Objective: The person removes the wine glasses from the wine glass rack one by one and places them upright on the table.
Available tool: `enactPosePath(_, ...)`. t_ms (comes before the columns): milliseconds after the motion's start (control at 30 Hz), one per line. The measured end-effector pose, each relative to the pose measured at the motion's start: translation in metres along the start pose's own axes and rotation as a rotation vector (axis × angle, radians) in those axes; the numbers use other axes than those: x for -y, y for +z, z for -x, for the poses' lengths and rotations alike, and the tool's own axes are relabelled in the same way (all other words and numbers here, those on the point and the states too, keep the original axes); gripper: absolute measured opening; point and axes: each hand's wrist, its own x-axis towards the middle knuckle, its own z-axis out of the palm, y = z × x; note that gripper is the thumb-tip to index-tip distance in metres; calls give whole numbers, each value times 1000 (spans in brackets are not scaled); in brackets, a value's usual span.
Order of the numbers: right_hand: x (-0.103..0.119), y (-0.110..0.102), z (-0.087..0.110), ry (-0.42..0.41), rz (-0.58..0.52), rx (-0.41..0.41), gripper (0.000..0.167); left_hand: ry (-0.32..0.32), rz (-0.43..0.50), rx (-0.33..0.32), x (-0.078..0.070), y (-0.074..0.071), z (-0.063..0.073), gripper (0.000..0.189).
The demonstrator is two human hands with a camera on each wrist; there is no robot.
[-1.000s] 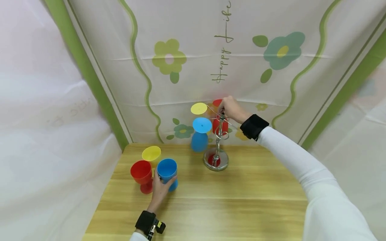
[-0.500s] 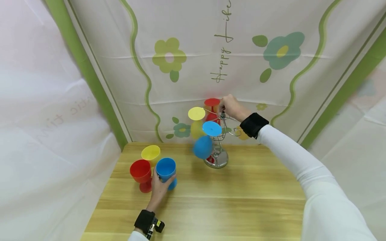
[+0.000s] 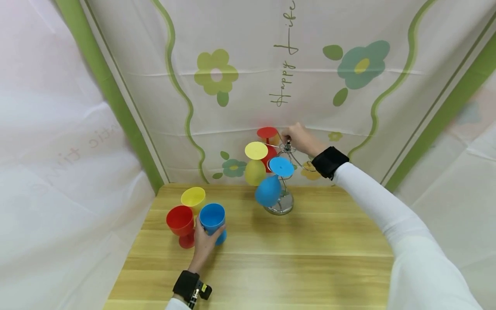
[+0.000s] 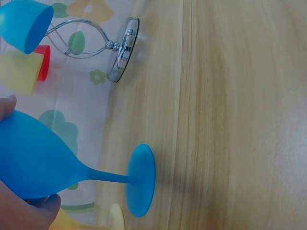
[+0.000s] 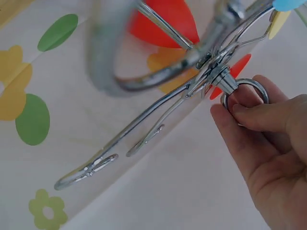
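Note:
My left hand [image 3: 204,243] grips the bowl of a blue plastic goblet [image 3: 212,217], whose foot [image 4: 140,179] appears to rest on the table. My right hand [image 3: 302,138] pinches the ring [image 5: 261,88] on top of a chrome stemware rack [image 3: 284,204]. From the rack's arms hang three upside-down goblets: blue [image 3: 268,190] nearest me, yellow [image 3: 255,172] to the left, red [image 3: 267,132] behind. Bare wire hooks [image 5: 96,167] stick out on the other side of the rack.
Beside the left hand stand a red goblet [image 3: 180,220] and a yellow goblet [image 3: 193,198], both upright. The wooden table [image 3: 302,267] ends at a printed curtain [image 3: 248,99] just behind the rack. More white cloth hangs on both sides.
The rack's top has turned under my right hand. The hanging blue goblet swung to the right, the red one to the left, and the yellow one came slightly nearer. My left hand stayed put.

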Motion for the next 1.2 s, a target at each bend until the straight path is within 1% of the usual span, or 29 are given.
enactPosePath(67,1,1,4,1,-3,-4,30,-6,-3,2,0,0,0,90)
enactPosePath(133,3,1,8,5,21,-7,30,-14,-6,4,0,1,1,91)
enactPosePath(233,6,2,19,2,57,-38,31,-24,-8,8,1,1,2,94)
enactPosePath(367,12,6,37,-54,123,-114,37,-32,-7,-2,4,0,6,98)
enactPosePath(467,19,7,48,-102,142,-159,44,-23,3,-13,7,-1,8,100)
enactPosePath(567,28,8,62,-131,124,-149,56,-16,19,-20,8,-2,10,99)
enactPosePath(667,34,12,74,-158,122,-102,69,-23,26,-24,7,-2,10,98)
enactPosePath(733,36,15,82,-175,129,-79,73,-25,20,-28,7,-2,11,98)
enactPosePath(900,38,20,94,-192,139,-93,78,-12,25,-34,5,0,14,97)
enactPosePath(967,39,22,100,-189,136,-108,78,-6,31,-32,5,1,19,96)
enactPosePath(1067,39,27,110,-183,130,-143,74,-13,25,-30,5,1,30,93)
enactPosePath(1200,41,37,132,-190,111,-204,68,-60,17,-23,3,0,50,90)
